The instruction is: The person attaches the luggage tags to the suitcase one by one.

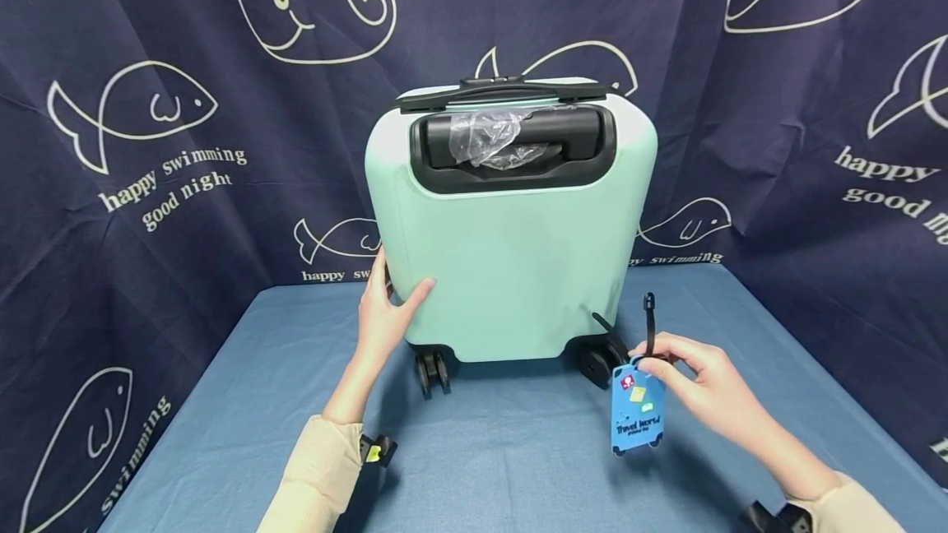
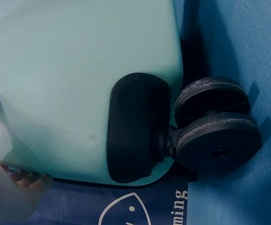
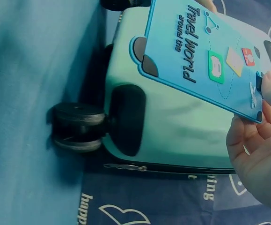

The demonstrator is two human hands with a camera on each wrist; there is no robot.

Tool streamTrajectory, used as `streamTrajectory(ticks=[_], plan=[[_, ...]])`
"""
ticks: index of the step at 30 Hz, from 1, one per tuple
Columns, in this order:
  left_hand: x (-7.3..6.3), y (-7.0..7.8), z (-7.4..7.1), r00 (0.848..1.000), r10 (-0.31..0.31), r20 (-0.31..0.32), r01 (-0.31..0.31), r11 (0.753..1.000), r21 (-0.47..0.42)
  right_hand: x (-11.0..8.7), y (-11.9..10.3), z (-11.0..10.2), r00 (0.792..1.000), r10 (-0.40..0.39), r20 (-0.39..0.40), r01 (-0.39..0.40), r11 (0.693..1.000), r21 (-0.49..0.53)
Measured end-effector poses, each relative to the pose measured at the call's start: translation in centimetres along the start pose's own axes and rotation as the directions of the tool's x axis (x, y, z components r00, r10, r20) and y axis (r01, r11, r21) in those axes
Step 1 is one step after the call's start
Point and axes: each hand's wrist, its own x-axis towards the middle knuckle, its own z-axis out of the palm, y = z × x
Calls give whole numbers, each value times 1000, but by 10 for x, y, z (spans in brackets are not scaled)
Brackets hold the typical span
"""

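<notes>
While my right hand (image 1: pixel 692 373) pinches a blue tag (image 1: pixel 625 419), my left hand (image 1: pixel 381 315) spreads wide on a mint suitcase (image 1: pixel 511 270)

Tag's suitcase-shaped, reads "Travel World" with colourful patches (image 1: pixel 638 394), and is up near the right wheel (image 1: pixel 592 367). Black recess (image 1: pixel 518 182) up top holds a handle (image 1: pixel 578 132) with crinkly clear plastic (image 1: pixel 481 138) on it. Suitcase's insides are hidden.

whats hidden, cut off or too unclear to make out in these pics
- Far face and inside of the suitcase: all three views, hidden by its own shell.
- Back of the blue luggage tag: head and right wrist views, turned away behind its printed front.
- Part of the black handle: head view, blurred by crumpled clear plastic.
- Lettering on the backdrop's right side: head view, cut off by the right edge.
</notes>
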Motion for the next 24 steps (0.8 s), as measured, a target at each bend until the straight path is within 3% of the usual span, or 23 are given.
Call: streamTrajectory(ticks=[13, 20, 24], plan=[[-2, -1, 1, 1000, -2, -4, 2, 1000, 22, 18, -9, -14, 983, -152, -106, 154, 988, 10], [-2, -1, 0, 1000, 1, -13, -1, 1000, 22, 28, -15, -15, 983, -131, -130, 139, 989, 55], [-1, -1, 1, 1000, 10, -14, -10, 999, 31, 34, -18, -16, 969, -179, -169, 193, 979, 71]])
